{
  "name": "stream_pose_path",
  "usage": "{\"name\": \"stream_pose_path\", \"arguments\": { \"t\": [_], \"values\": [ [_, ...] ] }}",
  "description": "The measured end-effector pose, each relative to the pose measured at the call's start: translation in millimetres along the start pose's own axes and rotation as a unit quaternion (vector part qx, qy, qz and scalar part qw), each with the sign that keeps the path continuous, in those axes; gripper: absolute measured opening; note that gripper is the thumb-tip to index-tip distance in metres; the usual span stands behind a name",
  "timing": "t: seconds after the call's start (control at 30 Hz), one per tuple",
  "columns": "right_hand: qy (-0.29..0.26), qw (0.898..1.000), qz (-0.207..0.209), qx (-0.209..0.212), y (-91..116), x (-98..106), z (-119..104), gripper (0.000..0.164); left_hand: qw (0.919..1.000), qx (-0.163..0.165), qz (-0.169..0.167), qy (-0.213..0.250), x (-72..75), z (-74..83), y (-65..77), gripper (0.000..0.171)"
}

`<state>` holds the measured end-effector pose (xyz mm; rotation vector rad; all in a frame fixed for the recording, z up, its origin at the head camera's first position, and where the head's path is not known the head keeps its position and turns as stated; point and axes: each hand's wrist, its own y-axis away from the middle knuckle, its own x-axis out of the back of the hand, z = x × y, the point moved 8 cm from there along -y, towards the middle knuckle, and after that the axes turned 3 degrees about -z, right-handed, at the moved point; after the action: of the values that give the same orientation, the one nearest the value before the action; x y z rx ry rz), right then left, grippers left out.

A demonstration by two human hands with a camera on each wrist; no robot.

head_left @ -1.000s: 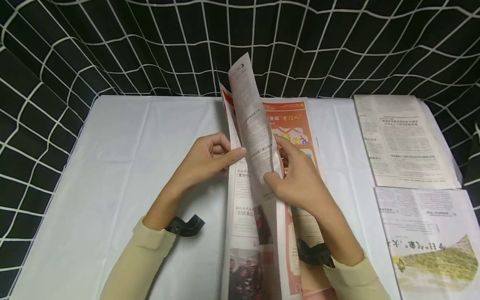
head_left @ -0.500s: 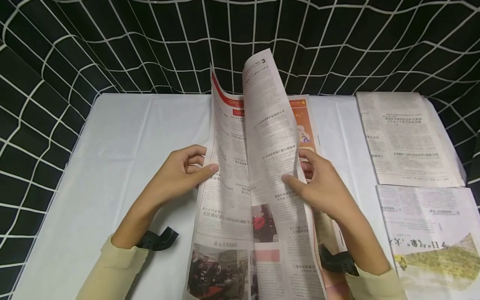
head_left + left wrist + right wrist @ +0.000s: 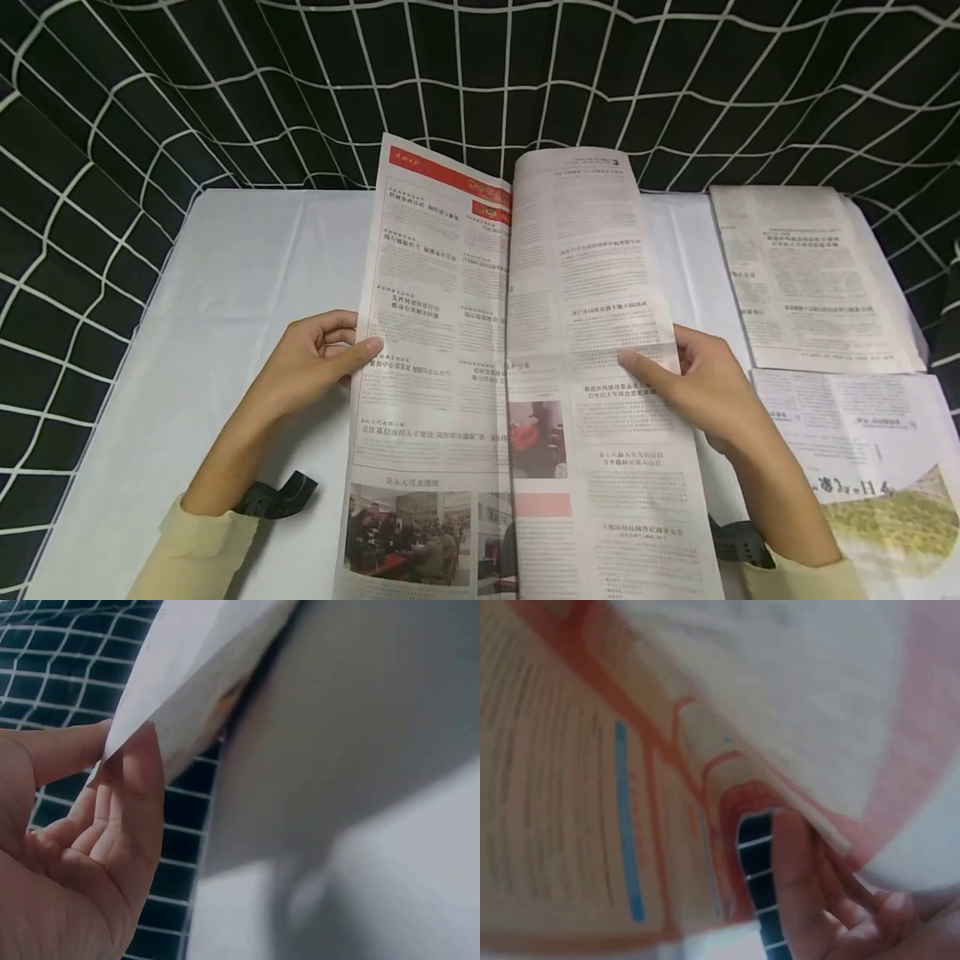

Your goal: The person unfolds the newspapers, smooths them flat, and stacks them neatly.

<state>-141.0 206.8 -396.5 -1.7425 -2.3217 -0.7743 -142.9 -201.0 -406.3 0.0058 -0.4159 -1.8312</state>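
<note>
A newspaper [image 3: 427, 275] stands spread before me in the head view, its two halves parted along a centre fold. My left hand [image 3: 318, 354] pinches the left edge, thumb on the printed face and fingers behind. In the left wrist view the thumb and fingers of that left hand [image 3: 90, 817] meet at the corner-like edge of the sheet. My right hand [image 3: 697, 379] holds the right edge, thumb on the front. From the right wrist view, fingers of the right hand [image 3: 802, 892] reach behind the sheet, beside an orange printed page [image 3: 570, 787].
Two folded newspapers lie on the right of the white-covered table: a greyish text one [image 3: 802, 283] at the back, and one with a hill picture [image 3: 892, 508] in front. A black cloth with a white grid [image 3: 480, 83] rises behind the table [image 3: 247, 250].
Both hands have moved apart, left hand leftward and right hand rightward. The newspaper has gone from nearly closed to spread wide, its inner pages now facing me and covering the orange page.
</note>
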Motion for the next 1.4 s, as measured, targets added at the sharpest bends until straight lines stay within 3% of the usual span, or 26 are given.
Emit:
{"name": "stream_pose_path", "arguments": {
  "t": [0.27,0.47,0.63,0.7,0.83,0.93,1.17,1.4],
  "values": [
    [-0.002,0.998,0.054,-0.025,2,27,20,0.064,0.9991,0.026,0.03,-0.01,24.6,-22.6,8.4,0.048],
    [-0.004,0.999,0.052,-0.016,4,47,34,0.062,0.9964,0.041,0.064,-0.038,50.4,-36.2,15.7,0.056],
    [-0.091,0.995,0.032,0.012,8,64,43,0.038,0.9932,0.046,0.085,-0.066,74.0,-45.7,23.5,0.06],
    [-0.123,0.992,0.032,0.012,9,71,49,0.037,0.9913,0.048,0.094,-0.079,83.8,-49.5,26.6,0.061],
    [-0.131,0.99,0.047,0.005,13,82,60,0.042,0.9874,0.055,0.11,-0.1,103.5,-56.5,32.7,0.062],
    [-0.123,0.99,0.062,-0.005,16,88,68,0.035,0.9833,0.063,0.123,-0.118,118.4,-61.8,37.4,0.064],
    [-0.034,0.994,0.094,-0.052,24,98,87,0.031,0.9656,0.083,0.176,-0.172,149.2,-71.6,45.6,0.065],
    [0.022,0.99,0.11,-0.088,32,100,103,0.067,0.9502,0.102,0.203,-0.214,171.9,-80.6,53.8,0.062]
  ]
}}
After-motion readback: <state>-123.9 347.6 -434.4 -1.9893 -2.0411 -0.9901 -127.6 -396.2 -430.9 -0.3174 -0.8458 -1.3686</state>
